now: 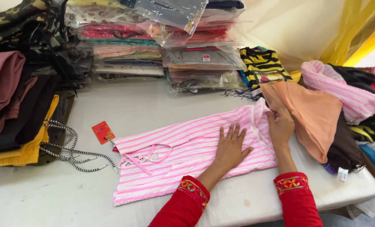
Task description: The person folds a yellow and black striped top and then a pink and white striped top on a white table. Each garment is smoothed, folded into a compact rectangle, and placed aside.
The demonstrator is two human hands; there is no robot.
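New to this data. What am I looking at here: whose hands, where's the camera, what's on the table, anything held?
There is no machine: a person in red embroidered sleeves works bare-handed. The one picture comes from a camera on that person's head, looking down. On the white table lies a pink-and-white striped garment with a drawstring and a red tag. The left hand presses flat on it, holding nothing. The right hand pinches the garment's far right edge, beside an orange cloth. Around them: folded clothes at left, bagged clothes stacked behind, and a loose pile at right.
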